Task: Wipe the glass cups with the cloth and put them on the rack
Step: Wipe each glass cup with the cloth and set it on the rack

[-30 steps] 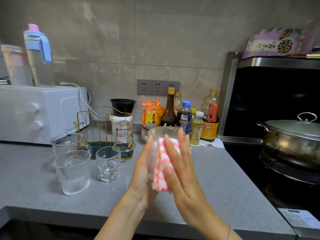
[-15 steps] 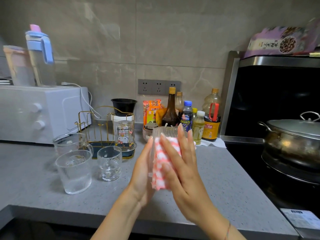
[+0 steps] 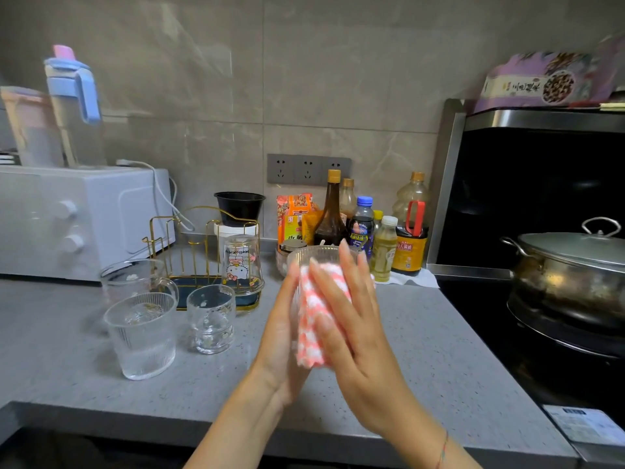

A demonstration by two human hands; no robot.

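Cup in hand: a ribbed glass cup [image 3: 316, 256] is held upright above the surface [image 3: 422, 350], near its front edge, and only its rim shows past the fingers.
Cloth: a pink-and-white checked cloth [image 3: 316, 319] lies against the cup's near side.
Left hand: the left hand [image 3: 282, 333] lies flat along the cup's left side, fingers straight, bracing it.
Right hand: the right hand [image 3: 353, 330] presses the cloth onto the glass with straight fingers, so the cup is sandwiched between the two palms.
Handling: the glass is stiff, breakable and probably slick. Flat palms give little hold, so it looks safer to wrap the fingers round the ribbed wall below the rim.
Rack: the gold wire rack [image 3: 199, 238] stands at back left and carries one printed cup [image 3: 241, 265] upside down.
Waiting: a tall ribbed cup [image 3: 142, 336], a small cup [image 3: 211, 319] and a handled mug [image 3: 135, 279] stand in front of the rack.
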